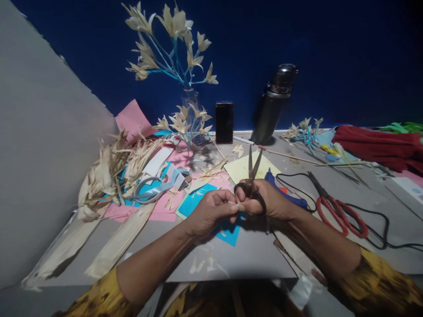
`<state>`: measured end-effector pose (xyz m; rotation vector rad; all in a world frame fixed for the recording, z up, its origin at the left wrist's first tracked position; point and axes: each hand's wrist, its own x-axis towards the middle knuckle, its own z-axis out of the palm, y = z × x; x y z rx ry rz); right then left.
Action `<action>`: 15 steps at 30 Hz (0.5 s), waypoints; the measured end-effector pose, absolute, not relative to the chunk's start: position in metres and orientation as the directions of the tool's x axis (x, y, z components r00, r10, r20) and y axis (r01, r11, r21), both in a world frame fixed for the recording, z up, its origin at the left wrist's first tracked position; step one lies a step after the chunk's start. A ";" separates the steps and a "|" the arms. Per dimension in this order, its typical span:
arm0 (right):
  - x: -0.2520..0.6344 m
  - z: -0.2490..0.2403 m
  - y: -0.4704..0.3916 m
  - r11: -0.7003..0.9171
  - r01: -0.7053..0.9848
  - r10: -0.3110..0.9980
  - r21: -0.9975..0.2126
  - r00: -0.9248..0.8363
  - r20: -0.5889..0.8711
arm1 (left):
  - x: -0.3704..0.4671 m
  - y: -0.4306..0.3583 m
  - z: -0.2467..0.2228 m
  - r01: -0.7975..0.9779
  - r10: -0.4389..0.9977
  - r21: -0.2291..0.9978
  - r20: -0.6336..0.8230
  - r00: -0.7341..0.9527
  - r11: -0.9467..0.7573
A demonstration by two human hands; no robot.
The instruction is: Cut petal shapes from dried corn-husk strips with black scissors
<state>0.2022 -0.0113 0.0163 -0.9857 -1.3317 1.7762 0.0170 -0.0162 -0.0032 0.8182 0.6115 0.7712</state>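
My right hand (272, 200) is closed with small black-handled scissors (254, 169) hooked on its fingers, their blades parted and pointing up. My left hand (213, 211) is closed in a pinch, its fingertips meeting those of the right hand. Whatever lies between the fingertips is too small to make out. Beneath the hands lie blue paper (196, 200) and a pale yellow sheet (246, 165). A blue glue gun (289, 193) rests just beyond the right wrist, and red-handled scissors (340, 213) lie to its right.
Dried husks (102, 176) are heaped at the left beside a roll of tape (150, 189). At the back stand husk flowers (175, 26) in a clear bottle, a phone (224, 123) and a dark flask (272, 110). Red cloth (373, 145) lies at the right. A black cord (385, 229) crosses the table.
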 end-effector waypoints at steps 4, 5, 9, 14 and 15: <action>0.203 0.017 -0.011 -0.199 -0.136 0.879 -0.970 -0.462 -0.116 | 0.014 -0.016 0.000 -0.396 0.723 0.770 -0.118 0.681 0.500; 0.203 0.017 -0.010 -0.178 -0.171 0.893 -0.969 -0.441 -0.086 | 0.013 -0.015 0.002 -0.426 0.725 0.749 -0.105 0.680 0.508; 0.206 0.015 -0.007 -0.099 -0.219 0.933 -0.971 -0.359 -0.014 | 0.010 -0.011 0.008 -0.500 0.827 0.733 -0.150 0.542 0.461; 0.210 0.009 -0.006 -0.063 -0.132 0.922 -0.989 -0.387 -0.007 | 0.011 -0.010 0.009 -0.457 0.842 0.750 -0.242 0.483 0.478; 0.210 0.009 -0.006 -0.047 -0.120 0.921 -0.992 -0.390 0.003 | 0.012 -0.010 0.009 -0.458 0.836 0.743 -0.250 0.488 0.489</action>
